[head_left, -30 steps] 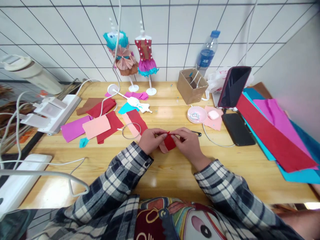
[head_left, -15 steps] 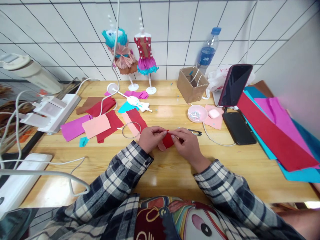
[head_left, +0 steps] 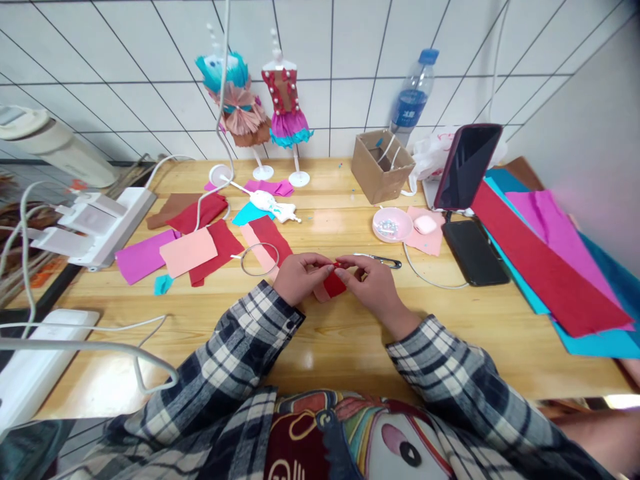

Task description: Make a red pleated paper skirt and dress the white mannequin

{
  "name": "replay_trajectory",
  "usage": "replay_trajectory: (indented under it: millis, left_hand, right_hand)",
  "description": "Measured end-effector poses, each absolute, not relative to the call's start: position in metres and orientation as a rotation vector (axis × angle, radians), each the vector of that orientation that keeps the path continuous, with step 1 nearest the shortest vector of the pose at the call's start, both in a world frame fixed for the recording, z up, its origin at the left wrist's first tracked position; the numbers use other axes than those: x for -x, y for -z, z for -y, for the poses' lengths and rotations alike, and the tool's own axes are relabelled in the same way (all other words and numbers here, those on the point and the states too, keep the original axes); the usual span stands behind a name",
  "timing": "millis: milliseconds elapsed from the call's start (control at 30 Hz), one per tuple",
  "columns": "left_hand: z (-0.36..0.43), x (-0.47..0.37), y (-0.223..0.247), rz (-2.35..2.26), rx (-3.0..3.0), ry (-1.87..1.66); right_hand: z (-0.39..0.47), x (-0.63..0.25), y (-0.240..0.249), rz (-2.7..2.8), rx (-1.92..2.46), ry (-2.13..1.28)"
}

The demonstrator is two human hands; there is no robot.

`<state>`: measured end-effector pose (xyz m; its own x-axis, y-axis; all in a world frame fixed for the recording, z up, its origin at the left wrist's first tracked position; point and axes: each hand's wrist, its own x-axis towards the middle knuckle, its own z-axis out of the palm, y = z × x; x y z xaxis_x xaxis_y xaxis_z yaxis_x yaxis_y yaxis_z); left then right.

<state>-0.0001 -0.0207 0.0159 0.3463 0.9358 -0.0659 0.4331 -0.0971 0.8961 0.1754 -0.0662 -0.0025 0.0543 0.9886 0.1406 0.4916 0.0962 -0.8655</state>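
Observation:
Between my hands, just above the table, is a small piece of red and pink crepe paper [head_left: 334, 285]. My left hand [head_left: 303, 277] pinches its upper left edge between thumb and finger. My right hand [head_left: 371, 283] pinches the same edge from the right, fingertips close to the left ones. Past the right fingers lies a black-handled cutter [head_left: 390, 262], partly hidden by them. Left of my left hand, a metal ring [head_left: 260, 260] rests over red and pink paper strips [head_left: 273, 239].
Two dressed mini mannequins [head_left: 287, 107] stand at the back; a bare one [head_left: 270, 202] lies before them. Cut paper pieces [head_left: 189, 252] lie left. A cardboard box [head_left: 383, 173], bead dish [head_left: 393, 227], phones [head_left: 475, 253] and long paper sheets [head_left: 550, 260] occupy the right. Cables [head_left: 150, 347] cross the left.
My right fingers have shifted slightly on the paper's upper edge, their knuckles a little more bent. My left hand keeps its pinch. The whole view has moved slightly.

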Motion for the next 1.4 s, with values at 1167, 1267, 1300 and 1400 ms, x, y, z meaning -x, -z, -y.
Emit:
replay_trajectory:
  millis: [1167,1267,1300,1400]
  left_hand:
    - [0.002,0.018,-0.004,-1.293,-2.456,-0.415]
    - [0.004,0.018,-0.003,-1.295,-2.442,-0.416]
    - [0.004,0.019,-0.002,-1.290,-2.440,-0.418]
    - [0.005,0.019,-0.001,-1.281,-2.446,-0.426]
  right_hand:
    - [0.043,-0.193,0.013,2.014,1.479,-0.587]
    - [0.043,-0.191,0.015,2.038,1.519,-0.559]
    - [0.042,-0.190,0.016,2.039,1.538,-0.552]
    - [0.043,-0.189,0.015,2.053,1.570,-0.535]
